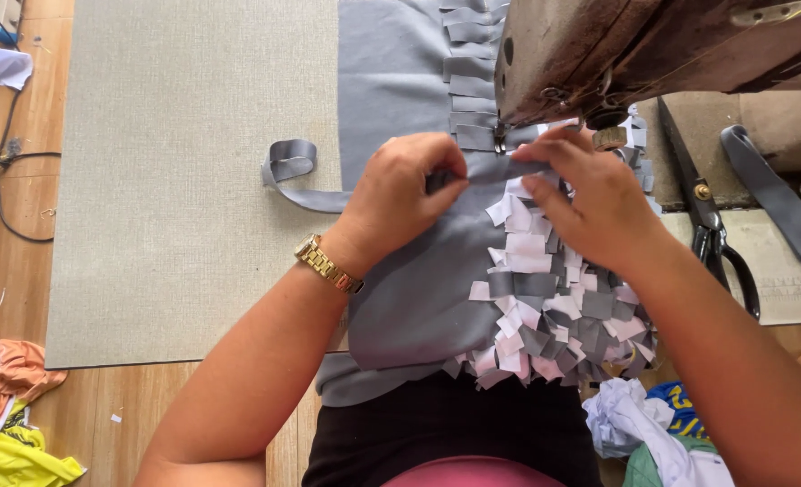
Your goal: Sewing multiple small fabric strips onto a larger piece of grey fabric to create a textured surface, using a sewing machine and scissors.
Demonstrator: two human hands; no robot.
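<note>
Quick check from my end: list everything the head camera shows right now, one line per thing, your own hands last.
sewing machine: one, dark brown, top right, head over the cloth
grey cloth: one, centre, running under the machine
grey strip: one, pinched between both hands by the needle
looped tabs: many, grey and white, sewn in rows on the cloth
mat: one, pale grey-green, left on the wooden table
scissors: one pair, black, right of the machine
loose grey strap: one, far right
fabric scraps: several, orange, yellow, white, lower left; more lower right
wristwatch: one, gold, left wrist
left hand: pinching the strip
right hand: pinching the strip, on the tabs
</note>
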